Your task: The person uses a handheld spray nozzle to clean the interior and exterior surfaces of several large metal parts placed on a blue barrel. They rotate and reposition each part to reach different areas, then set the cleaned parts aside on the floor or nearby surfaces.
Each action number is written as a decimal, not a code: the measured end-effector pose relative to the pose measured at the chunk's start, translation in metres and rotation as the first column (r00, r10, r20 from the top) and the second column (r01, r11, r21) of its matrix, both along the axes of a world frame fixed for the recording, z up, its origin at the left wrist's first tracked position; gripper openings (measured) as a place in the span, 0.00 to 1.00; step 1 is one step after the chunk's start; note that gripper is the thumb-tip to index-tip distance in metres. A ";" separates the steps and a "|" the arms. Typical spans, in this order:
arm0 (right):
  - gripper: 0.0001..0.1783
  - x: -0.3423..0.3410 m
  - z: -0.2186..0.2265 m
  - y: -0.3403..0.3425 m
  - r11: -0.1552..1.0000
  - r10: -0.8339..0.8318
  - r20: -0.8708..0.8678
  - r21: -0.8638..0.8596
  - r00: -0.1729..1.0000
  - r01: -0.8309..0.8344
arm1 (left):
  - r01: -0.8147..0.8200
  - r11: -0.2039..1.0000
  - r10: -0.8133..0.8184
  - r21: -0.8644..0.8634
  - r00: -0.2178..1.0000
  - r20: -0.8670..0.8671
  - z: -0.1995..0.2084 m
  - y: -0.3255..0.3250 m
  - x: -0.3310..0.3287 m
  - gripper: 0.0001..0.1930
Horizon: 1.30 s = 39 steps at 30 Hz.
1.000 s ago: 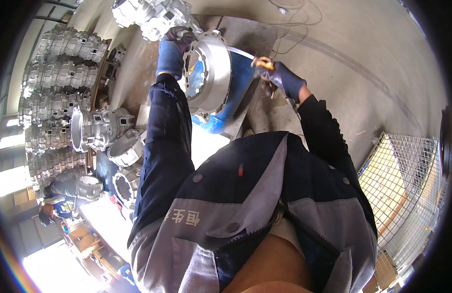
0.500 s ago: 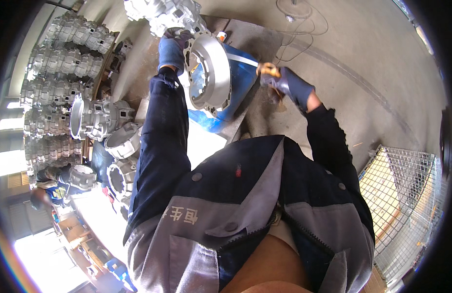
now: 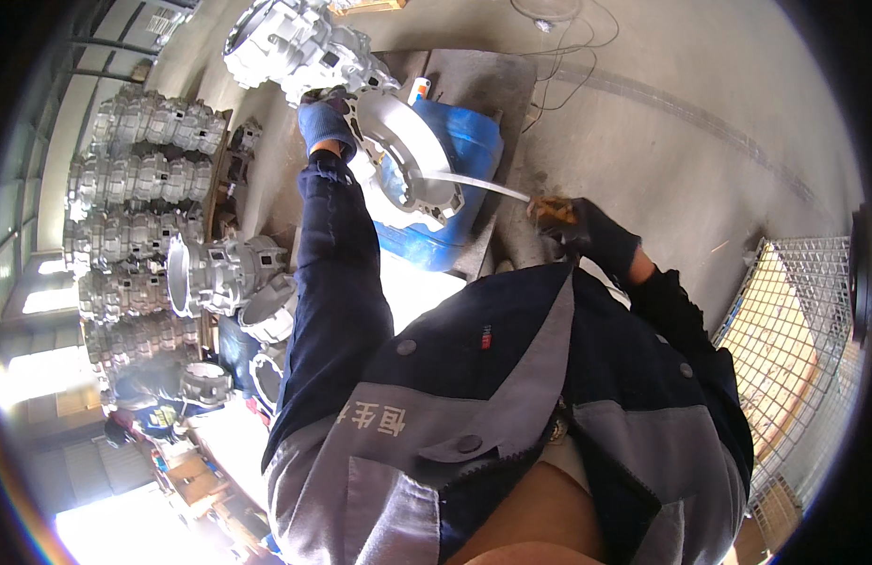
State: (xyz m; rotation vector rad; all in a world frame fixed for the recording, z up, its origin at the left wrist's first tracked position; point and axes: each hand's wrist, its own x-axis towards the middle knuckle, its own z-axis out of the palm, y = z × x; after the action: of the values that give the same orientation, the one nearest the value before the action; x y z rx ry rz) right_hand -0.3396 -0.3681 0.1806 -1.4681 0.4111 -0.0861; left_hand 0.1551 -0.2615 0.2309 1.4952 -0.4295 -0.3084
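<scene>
A silver ring-shaped metal casting stands tilted on a blue plastic drum. At the casting's left rim is my gloved left hand, its fingers curled round the edge and partly hidden. Just beyond that hand is a bulkier ribbed housing; whether it joins the ring I cannot tell. My right hand, in a dark glove, is closed on the orange-yellow handle of a flat file. The file's long pale blade reaches left into the ring's opening, close to the lower inner rim.
A dark bench top lies under the drum, and a white tube with an orange part is beside it. Stacked castings line the left. A wire mesh cage stands at right. Cables lie on the floor. Another person is at far left.
My right hand has moved down and to the right with the file, and the blade now lies inside the ring. My left hand stays on the casting; the whole view has shifted slightly.
</scene>
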 end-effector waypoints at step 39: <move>0.20 0.046 -0.036 -0.036 0.930 -0.361 0.206 0.154 0.910 0.334 | -0.411 0.855 0.253 0.316 0.862 0.439 0.052 0.078 -0.151 0.19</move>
State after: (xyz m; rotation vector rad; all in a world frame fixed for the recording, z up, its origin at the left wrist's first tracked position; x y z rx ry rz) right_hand -0.2935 -0.4045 0.1449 -1.2402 0.4757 -0.5076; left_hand 0.0046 -0.1837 0.2824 2.0147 -0.4145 0.2031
